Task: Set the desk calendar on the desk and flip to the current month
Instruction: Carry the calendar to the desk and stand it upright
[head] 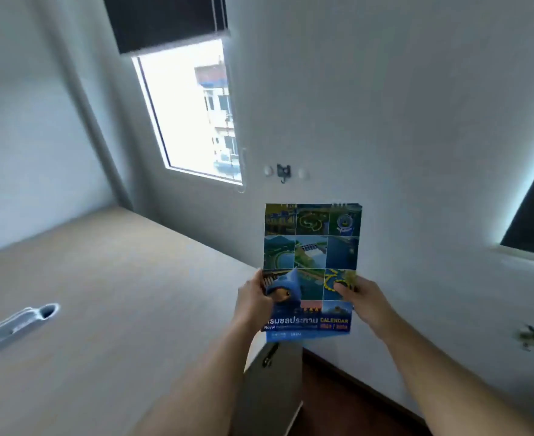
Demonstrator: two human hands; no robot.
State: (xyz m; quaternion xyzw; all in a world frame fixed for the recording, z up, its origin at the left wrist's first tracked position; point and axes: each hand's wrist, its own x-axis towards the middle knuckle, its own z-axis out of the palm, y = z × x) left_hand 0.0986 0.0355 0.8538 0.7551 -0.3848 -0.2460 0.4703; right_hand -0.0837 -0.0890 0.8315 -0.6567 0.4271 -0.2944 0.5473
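Note:
The desk calendar (311,247) is held upright in the air, in front of the white wall. Its cover shows a grid of blue and green landscape photos, with a blue title band at the bottom and a spiral binding on top. My left hand (254,302) grips its lower left edge, thumb on the cover. My right hand (364,302) grips its lower right edge. The calendar hangs past the right end of the light wooden desk (102,309), not touching it.
A grey metal tube (13,325) lies on the desk at the left. A window (193,111) with a dark blind is in the far wall. A small black hook (283,172) is fixed to the wall above the calendar. Dark floor (338,398) lies right of the desk.

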